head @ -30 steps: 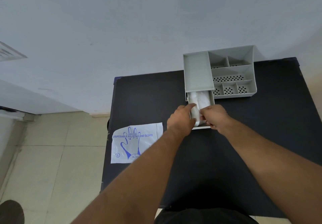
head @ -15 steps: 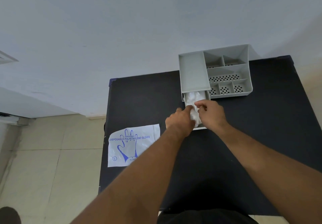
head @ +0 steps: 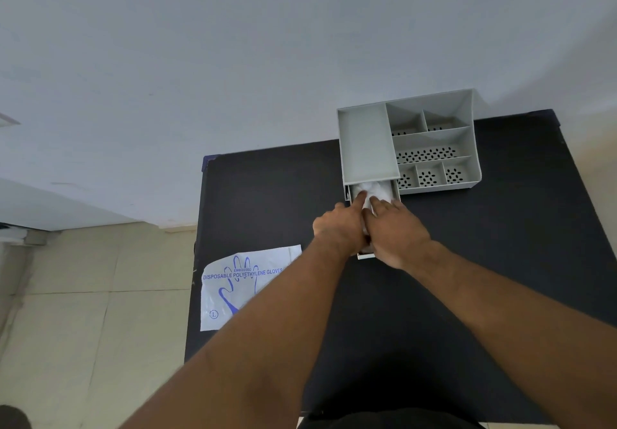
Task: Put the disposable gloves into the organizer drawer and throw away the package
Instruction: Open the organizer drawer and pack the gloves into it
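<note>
A grey organizer [head: 367, 145] stands at the back of the black table [head: 500, 245], its drawer [head: 365, 255] pulled out toward me. Clear disposable gloves [head: 379, 190] lie bunched inside the drawer. My left hand [head: 339, 228] and my right hand [head: 395, 230] rest side by side over the drawer, fingers extended and pressing down on the gloves. The hands hide most of the drawer. The flat white glove package [head: 240, 285] with blue print lies at the table's left edge, partly overhanging it and partly under my left forearm.
The organizer's right half has several open compartments [head: 430, 155] with perforated floors. A pale wall rises behind the table. Tiled floor [head: 83, 295] lies to the left. A dark shoe tip [head: 13, 418] shows at the bottom left corner.
Both hands have slid forward along the drawer, fingertips now reaching the gloves near the organizer body. The gloves sit lower and further in. The package has not moved.
</note>
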